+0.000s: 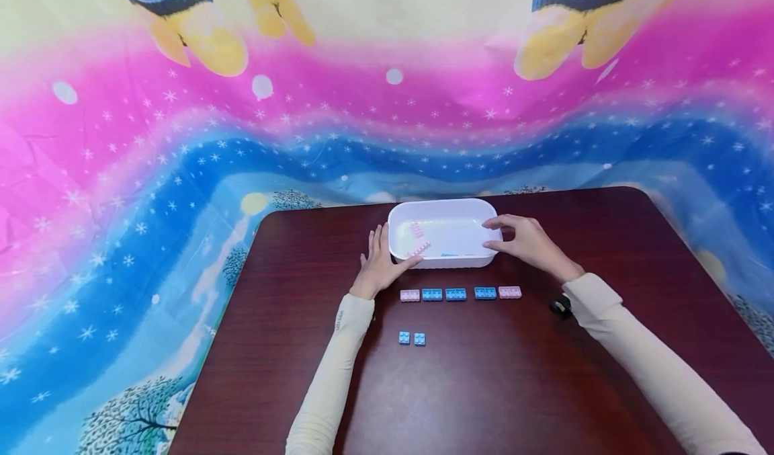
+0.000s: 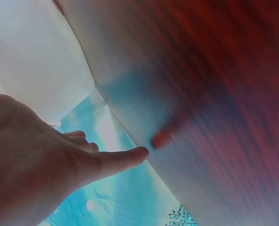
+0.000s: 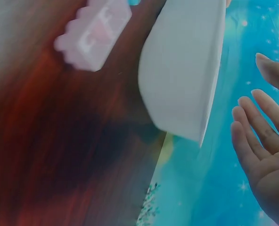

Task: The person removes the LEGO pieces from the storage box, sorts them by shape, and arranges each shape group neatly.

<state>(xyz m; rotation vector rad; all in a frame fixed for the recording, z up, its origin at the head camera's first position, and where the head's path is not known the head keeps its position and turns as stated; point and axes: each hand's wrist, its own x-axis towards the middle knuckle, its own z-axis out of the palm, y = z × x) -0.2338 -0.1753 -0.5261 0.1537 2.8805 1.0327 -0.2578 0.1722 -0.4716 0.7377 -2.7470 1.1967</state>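
A white plastic tub (image 1: 456, 263) stands near the table's far edge. My left hand (image 1: 379, 265) lies along its left side with straight fingers, the thumb near the front rim. Over the right rim, my right hand (image 1: 529, 243) has thumb and fingers apart, with nothing visible between them; the right wrist view shows the same spread hand (image 3: 266, 155) beside the tub wall (image 3: 184, 66). Inside the tub are pink toy bricks (image 1: 418, 247) and a blue piece (image 1: 449, 255) partly hidden by the front rim. The left wrist view shows my left hand (image 2: 40, 160) with the thumb extended.
Before the tub runs a row of pink bricks (image 1: 410, 296) and blue bricks (image 1: 456, 295), ending in a pink brick (image 1: 510, 292). Nearer lie two small light-blue bricks (image 1: 420, 339). A patterned cloth (image 1: 363, 119) hangs behind the dark table (image 1: 484, 388).
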